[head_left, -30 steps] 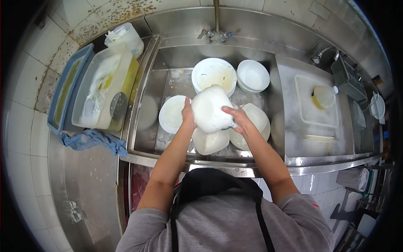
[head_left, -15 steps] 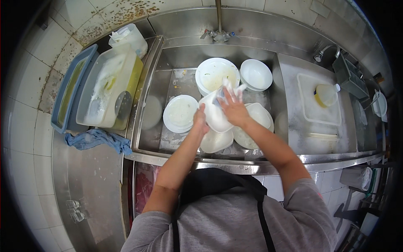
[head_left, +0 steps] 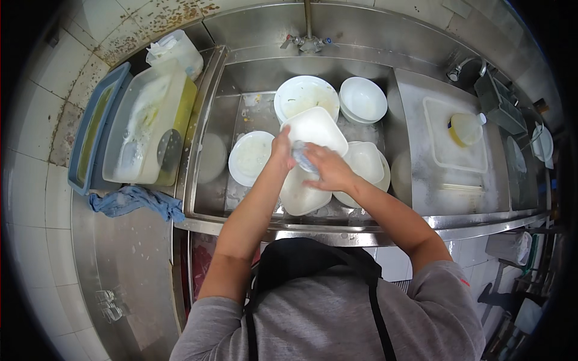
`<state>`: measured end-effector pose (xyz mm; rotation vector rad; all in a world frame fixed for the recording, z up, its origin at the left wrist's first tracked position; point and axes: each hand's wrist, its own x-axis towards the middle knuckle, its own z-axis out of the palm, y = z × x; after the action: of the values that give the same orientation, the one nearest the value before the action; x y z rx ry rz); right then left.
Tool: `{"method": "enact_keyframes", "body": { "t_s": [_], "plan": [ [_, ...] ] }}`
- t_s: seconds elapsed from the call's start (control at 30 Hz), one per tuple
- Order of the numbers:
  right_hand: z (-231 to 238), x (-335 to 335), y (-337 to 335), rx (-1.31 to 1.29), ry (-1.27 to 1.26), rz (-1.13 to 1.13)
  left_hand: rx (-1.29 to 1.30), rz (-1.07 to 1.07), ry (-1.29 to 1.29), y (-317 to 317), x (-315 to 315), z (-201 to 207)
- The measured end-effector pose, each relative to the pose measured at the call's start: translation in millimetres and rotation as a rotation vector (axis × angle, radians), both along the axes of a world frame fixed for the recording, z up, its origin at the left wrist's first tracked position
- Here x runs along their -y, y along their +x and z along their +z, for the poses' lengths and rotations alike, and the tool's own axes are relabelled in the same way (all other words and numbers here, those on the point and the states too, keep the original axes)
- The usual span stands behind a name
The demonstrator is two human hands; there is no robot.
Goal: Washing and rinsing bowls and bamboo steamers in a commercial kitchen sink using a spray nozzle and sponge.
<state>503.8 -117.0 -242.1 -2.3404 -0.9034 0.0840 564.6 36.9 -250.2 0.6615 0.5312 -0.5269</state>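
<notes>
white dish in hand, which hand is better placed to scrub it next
Probably the right hand: it has the grayish pad, blurred, at the near edge of the white dish, while the left hand grips the dish's left side.

From here I hold both arms point(head_left: 251, 213) forward, converging: my left hand point(head_left: 282, 150) grips, thumb forward; my right hand point(head_left: 330, 168) sits palm down just beside it, thumb point(head_left: 314, 184) spread from the fingers point(head_left: 313, 153).
</notes>
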Motion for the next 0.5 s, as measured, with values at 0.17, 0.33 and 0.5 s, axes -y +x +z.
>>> {"method": "enact_keyframes", "body": {
  "t_s": [0.17, 0.33, 0.5],
  "plan": [
    [-28, 49, -4, 0.086, -0.224, -0.334, 0.342, -0.597, 0.532, -48, 43, -9],
    [-76, 86, -19, -0.037, -0.479, -0.281, 1.683, -1.346, 1.194, -81, -52, -56],
    [-107, 99, -21, -0.145, -0.586, -0.231, 1.952, -1.532, 1.361, -86, -64, -82]
  ]
}}
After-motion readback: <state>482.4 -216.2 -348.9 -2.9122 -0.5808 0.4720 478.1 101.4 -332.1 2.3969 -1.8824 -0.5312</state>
